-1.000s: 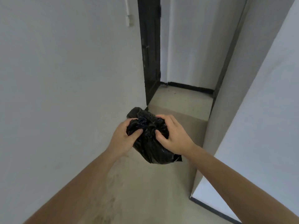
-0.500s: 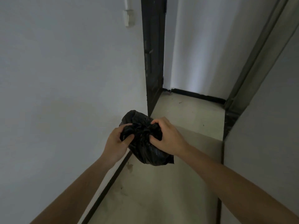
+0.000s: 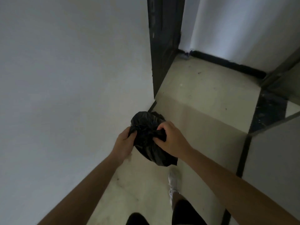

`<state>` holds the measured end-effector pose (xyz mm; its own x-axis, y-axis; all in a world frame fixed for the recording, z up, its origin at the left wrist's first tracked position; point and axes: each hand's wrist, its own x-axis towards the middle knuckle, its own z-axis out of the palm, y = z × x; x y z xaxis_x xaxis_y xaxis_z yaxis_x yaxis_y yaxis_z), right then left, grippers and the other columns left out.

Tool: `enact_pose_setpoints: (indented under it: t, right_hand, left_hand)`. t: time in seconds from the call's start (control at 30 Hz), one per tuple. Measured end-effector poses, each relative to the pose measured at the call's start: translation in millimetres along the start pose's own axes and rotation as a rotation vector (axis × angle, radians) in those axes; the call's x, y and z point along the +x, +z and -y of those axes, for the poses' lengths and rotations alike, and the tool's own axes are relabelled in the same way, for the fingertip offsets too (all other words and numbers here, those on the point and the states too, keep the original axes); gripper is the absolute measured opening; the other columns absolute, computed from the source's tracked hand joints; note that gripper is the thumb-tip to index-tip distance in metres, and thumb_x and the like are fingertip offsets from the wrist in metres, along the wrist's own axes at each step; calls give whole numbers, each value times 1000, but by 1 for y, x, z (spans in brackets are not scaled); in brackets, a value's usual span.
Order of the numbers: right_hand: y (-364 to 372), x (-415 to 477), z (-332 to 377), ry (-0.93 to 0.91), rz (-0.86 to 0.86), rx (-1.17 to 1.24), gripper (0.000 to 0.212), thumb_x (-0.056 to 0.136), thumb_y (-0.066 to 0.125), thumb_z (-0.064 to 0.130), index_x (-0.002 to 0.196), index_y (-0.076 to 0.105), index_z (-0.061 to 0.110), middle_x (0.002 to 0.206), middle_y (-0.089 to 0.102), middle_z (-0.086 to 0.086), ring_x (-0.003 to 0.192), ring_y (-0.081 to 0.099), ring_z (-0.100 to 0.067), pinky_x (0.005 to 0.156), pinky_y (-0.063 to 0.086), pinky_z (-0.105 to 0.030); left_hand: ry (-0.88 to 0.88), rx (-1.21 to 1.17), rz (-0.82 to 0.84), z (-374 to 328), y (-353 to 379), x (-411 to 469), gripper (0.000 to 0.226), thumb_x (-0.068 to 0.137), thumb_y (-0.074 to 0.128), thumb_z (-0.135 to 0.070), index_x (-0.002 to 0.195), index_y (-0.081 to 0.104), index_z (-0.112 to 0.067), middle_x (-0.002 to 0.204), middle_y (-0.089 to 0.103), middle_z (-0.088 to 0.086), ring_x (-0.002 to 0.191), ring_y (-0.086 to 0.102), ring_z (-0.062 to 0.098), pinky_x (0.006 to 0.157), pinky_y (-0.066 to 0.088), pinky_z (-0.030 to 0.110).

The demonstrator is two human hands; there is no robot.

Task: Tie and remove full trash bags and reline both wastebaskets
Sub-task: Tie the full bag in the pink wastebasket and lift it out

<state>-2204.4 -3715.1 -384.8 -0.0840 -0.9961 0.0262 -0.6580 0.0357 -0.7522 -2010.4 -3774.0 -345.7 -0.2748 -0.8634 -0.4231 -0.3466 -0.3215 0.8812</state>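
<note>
A small black trash bag [image 3: 150, 143], bunched and crumpled, hangs in the air in front of me at waist height. My left hand [image 3: 124, 144] grips its gathered top from the left. My right hand [image 3: 172, 140] grips the same gathered top from the right, fingers curled into the plastic. The bag's rounded body sags below and behind both hands. No wastebasket is in view.
I stand in a narrow corridor with a white wall [image 3: 73, 95] close on the left and another wall [image 3: 276, 159] on the right. A dark door frame [image 3: 164, 46] stands ahead left. Pale floor [image 3: 203, 101] runs forward to a black baseboard [image 3: 227, 64]. My white shoe [image 3: 174, 181] steps below.
The view has tilted down and moved forward along the corridor, so my leg and shoe now show. Both hands keep their hold on the bag's top.
</note>
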Motion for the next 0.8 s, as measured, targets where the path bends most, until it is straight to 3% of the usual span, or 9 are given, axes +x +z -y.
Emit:
enact_pose_setpoints:
  t: [0.1,0.2,0.3,0.43,0.5,0.63,0.8]
  right_hand:
    - [30,45,-56,39,114,7,30,86,73,30,103,52,17,102,48,4,83,54,-12,72,50,-31]
    - [73,76,-115,93,192,17,31,85,74,28,104,53,15,103,49,3,85,55,-15,71,48,-31]
    - [128,94,-176,166,247,-11,32,83,75,29,104,55,14,104,52,0,88,56,-20,70,48,-34]
    - [206,110,-257,284,318,-35,32,82,77,28,101,55,14,101,53,-3,85,56,-22,69,41,-29]
    - [249,117,-299,353,345,-7,31,84,76,25,103,55,12,100,51,-1,86,54,-20,72,36,-23]
    - [328,132,-366,396,376,-11,30,88,73,23,108,54,10,100,46,2,88,47,-14,74,32,-18]
    - [393,167,-411,351,366,-43,27,92,67,23,110,54,8,103,49,-1,90,48,-13,74,31,-16]
  left_hand:
    - [-137,-37,-68,31,20,64,23,103,48,-17,118,65,-15,115,70,8,108,65,24,98,51,44]
    - [-262,-69,-138,76,37,122,22,102,48,-18,107,67,-28,103,73,-6,98,68,10,83,54,25]
    - [-384,-85,-171,136,55,179,23,102,47,-19,103,68,-28,101,74,-6,98,69,12,86,54,30]
    - [-509,-141,-213,227,77,253,23,102,47,-16,97,67,-27,83,76,-13,80,72,4,65,56,23]
    - [-567,-169,-209,277,82,289,17,102,50,-20,106,66,-23,95,76,-6,90,72,11,69,58,26]
    - [-631,-163,-215,374,85,352,22,100,52,-25,118,62,-17,115,69,9,106,67,26,94,55,48]
    - [-540,-121,-222,435,82,410,32,97,53,-27,126,60,-15,117,68,8,106,66,25,96,53,48]
